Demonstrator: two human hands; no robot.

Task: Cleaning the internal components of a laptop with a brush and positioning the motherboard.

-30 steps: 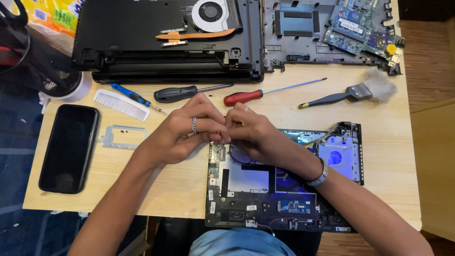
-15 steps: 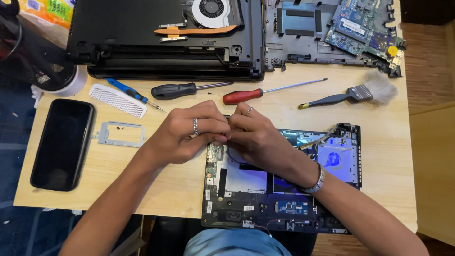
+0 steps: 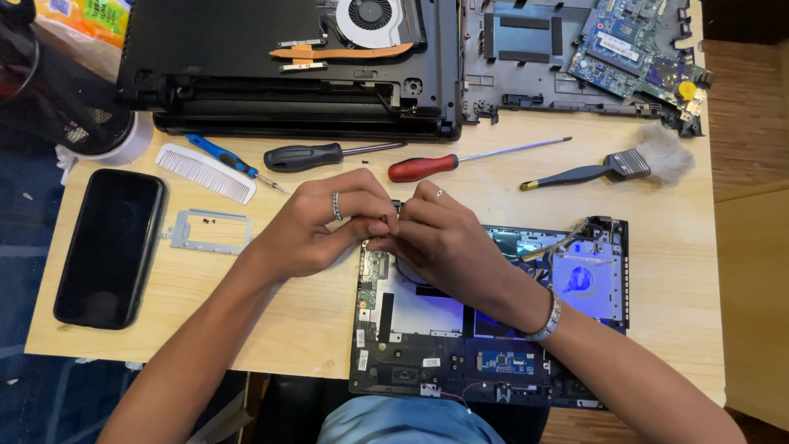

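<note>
My left hand (image 3: 320,226) and my right hand (image 3: 436,238) meet fingertip to fingertip over the top left corner of an opened laptop base (image 3: 493,362) that lies on the wooden table (image 3: 271,321). Both hands pinch at something small between the fingers; what it is stays hidden. A small green circuit board (image 3: 371,271) sits just below the fingertips. My left hand wears a ring, my right a ring and a wrist bracelet.
A black phone (image 3: 108,245), a metal bracket (image 3: 207,230) and a white comb (image 3: 205,173) lie at left. A blue screwdriver (image 3: 226,160), black screwdriver (image 3: 316,154), red screwdriver (image 3: 448,163) and brush (image 3: 625,164) lie behind my hands. Another dismantled laptop (image 3: 288,66) and motherboard (image 3: 637,49) sit at the back.
The view has shifted slightly. My hands stay pressed together at the same corner of the laptop base, with only small finger movements.
</note>
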